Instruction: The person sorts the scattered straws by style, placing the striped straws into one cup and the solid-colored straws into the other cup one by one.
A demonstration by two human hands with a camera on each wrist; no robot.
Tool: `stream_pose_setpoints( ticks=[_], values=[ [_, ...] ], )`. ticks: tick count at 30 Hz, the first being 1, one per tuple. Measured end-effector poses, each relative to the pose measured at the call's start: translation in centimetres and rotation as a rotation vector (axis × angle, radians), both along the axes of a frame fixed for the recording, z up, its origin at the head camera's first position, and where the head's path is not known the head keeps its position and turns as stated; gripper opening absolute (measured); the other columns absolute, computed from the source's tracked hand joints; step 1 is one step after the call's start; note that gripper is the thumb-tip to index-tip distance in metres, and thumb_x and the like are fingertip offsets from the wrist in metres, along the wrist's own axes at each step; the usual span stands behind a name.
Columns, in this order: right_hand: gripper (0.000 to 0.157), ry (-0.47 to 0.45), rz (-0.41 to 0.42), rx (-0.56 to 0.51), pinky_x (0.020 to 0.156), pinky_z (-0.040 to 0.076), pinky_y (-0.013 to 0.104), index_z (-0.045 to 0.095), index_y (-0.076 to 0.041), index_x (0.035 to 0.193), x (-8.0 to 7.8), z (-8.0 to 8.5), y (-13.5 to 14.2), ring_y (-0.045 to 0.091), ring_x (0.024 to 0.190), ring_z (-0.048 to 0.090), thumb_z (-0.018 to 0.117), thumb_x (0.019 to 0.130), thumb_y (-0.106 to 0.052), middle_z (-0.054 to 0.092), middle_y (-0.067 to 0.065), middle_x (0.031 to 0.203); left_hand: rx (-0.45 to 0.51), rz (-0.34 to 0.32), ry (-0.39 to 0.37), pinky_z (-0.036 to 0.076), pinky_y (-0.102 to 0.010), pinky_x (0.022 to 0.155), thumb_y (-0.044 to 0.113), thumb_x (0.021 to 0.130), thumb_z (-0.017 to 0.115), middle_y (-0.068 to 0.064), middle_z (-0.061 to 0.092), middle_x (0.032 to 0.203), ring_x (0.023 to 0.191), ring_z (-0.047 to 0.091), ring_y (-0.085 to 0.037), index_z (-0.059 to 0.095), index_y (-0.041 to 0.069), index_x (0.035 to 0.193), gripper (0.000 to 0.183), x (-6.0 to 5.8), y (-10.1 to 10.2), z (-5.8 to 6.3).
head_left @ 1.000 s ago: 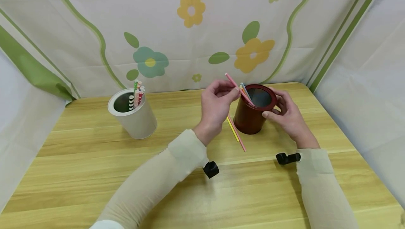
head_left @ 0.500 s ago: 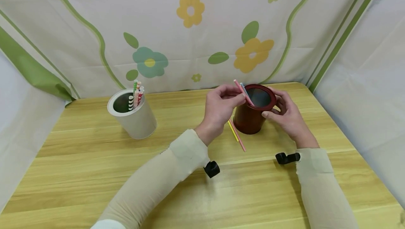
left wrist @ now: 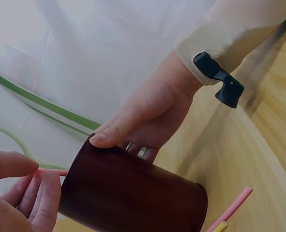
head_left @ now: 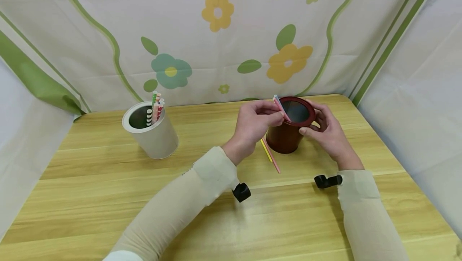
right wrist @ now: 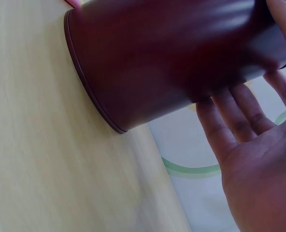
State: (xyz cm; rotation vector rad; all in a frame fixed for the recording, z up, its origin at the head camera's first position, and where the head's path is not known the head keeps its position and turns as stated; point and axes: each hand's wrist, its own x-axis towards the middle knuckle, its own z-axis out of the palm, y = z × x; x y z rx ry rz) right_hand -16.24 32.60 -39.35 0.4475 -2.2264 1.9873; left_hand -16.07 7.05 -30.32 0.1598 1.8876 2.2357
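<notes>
In the head view my left hand (head_left: 252, 124) pinches a thin pink straw (head_left: 283, 111) at the left rim of a dark red cylindrical holder (head_left: 284, 137). The straw's lower part slants into the holder. A blue straw (head_left: 276, 97) leans beside it; the fingers hide other straws there. My right hand (head_left: 327, 128) grips the holder's right side, thumb in front and fingers behind, as the right wrist view also shows around the holder (right wrist: 157, 63). In the left wrist view, thumb and fingers pinch the pink straw (left wrist: 55, 172) just outside the rim.
A pink straw (head_left: 275, 164) and a yellow straw (head_left: 267, 151) lie on the wooden table (head_left: 281, 217) left of the dark red holder. A white holder (head_left: 159, 138) with several patterned straws (head_left: 156, 110) stands at the left. A flowered curtain (head_left: 216, 52) hangs behind.
My left hand has moved right and slightly down toward the dark red holder. The pink straw it pinches has sunk deeper into the holder. My right hand stays in place.
</notes>
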Motion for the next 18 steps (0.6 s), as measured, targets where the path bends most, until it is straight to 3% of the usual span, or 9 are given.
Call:
stream_pose_setpoints(
  ticks=[18],
  values=[
    [0.076, -0.007, -0.011, -0.011, 0.104, 0.053, 0.012, 0.046, -0.015, 0.160, -0.07, 0.08, -0.16, 0.007, 0.133, 0.058, 0.073, 0.095, 0.012, 0.058, -0.007, 0.147, 0.003, 0.019, -0.016, 0.068, -0.030, 0.083, -0.001, 0.094, 0.079, -0.007, 0.076, 0.089, 0.073, 0.072, -0.012, 0.077, -0.003, 0.101, 0.007, -0.16, 0.32, -0.51]
  ],
)
